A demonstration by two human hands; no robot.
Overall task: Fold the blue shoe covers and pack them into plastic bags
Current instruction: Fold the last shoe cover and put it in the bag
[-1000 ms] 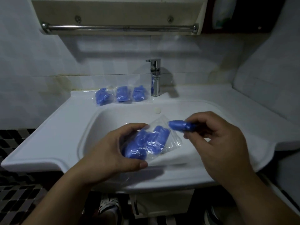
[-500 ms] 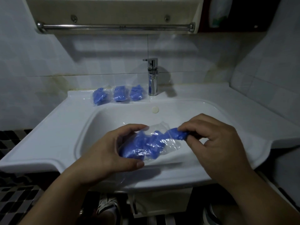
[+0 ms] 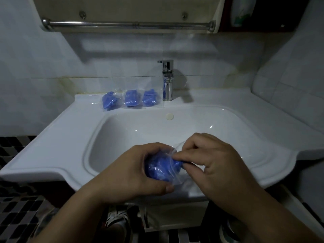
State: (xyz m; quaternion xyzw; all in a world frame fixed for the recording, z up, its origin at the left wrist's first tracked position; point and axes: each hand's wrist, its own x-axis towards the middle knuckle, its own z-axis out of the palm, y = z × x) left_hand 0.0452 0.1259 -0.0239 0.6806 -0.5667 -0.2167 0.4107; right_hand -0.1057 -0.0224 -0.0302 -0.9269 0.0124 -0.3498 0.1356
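We cupped the plastic bag (image 3: 172, 151) of blue shoe covers (image 3: 158, 168) in our left hand (image 3: 133, 174), fingers curled round it; our right hand (image 3: 210, 165), touching it alongside, pinched the bag's mouth. Three packed bags (image 3: 130, 99) lay well beyond both hands.

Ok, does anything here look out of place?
Nothing stands out. Three packed bags sit in a row on the sink ledge beside the faucet; the left hand and right hand hold a fourth bag.
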